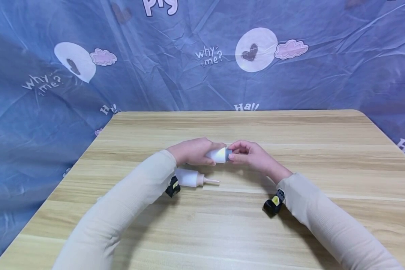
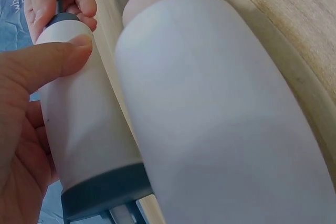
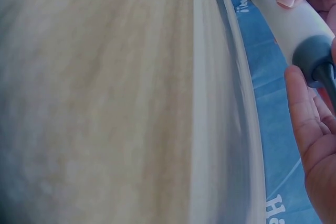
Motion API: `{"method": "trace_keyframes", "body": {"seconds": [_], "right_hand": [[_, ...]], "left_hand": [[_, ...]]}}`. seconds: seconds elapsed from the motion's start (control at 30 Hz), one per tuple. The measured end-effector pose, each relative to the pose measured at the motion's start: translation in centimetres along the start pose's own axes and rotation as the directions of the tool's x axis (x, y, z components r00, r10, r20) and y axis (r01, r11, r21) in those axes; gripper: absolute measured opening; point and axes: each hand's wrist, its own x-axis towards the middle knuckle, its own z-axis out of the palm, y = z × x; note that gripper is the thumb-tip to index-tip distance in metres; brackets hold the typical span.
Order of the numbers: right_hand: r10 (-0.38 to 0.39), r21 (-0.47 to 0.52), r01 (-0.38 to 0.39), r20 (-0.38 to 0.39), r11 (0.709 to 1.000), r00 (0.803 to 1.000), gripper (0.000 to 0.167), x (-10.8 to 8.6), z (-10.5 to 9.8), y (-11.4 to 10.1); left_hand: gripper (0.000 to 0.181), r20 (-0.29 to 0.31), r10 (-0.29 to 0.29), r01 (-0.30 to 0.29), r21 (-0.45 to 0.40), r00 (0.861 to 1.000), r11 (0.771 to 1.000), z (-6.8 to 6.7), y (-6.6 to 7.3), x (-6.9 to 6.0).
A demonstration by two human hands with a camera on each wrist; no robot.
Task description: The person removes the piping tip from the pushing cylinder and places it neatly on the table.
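Over the middle of the table, my left hand (image 1: 196, 150) grips a white cylindrical bottle (image 1: 218, 155), its thumb lying along the body. This bottle has a dark grey-blue cap (image 3: 314, 55) with a thin dark spout (image 3: 327, 83), and a dark slotted base (image 2: 107, 188) shows in the left wrist view. From the other side my right hand (image 1: 251, 157) pinches the cap between thumb and fingers. A second white bottle (image 1: 188, 177), with a pinkish collar (image 1: 200, 179) and thin nozzle (image 1: 212, 181), lies on its side below the left hand, partly hidden by the left wrist.
Both hands work above a wood-grain table (image 1: 222, 232). Behind its far edge hangs a blue printed cloth (image 1: 175, 75). Black wrist cameras (image 1: 273, 203) stick out below both cuffs, the left one close to the lying bottle.
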Motion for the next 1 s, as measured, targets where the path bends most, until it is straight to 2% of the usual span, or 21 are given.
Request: {"method": "trace_keyframes", "body": {"seconds": [0.2,0.57,0.83,1.0], "right_hand": [[-0.022,-0.045,0.021,-0.014,0.999,1.000,0.039,-0.03,-0.03,-0.02],[-0.024,-0.065,0.023,-0.007,0.998,1.000,0.042,-0.06,-0.11,0.05],[0.020,0.070,-0.024,0.052,0.997,0.998,0.043,-0.14,-0.17,-0.01],[0.032,0.117,-0.039,0.067,0.992,0.997,0.039,-0.09,-0.12,0.08]], "left_hand": [[0.063,0.006,-0.007,0.007,0.002,1.000,1.000,-0.05,0.10,-0.02],[0.065,0.012,-0.030,0.030,-0.012,0.999,0.999,-0.10,0.18,-0.11],[0.065,0.003,-0.030,0.030,-0.006,1.000,1.000,-0.26,0.33,-0.20],[0.066,0.000,-0.028,0.028,0.000,1.000,1.000,-0.29,0.41,-0.19]]}}
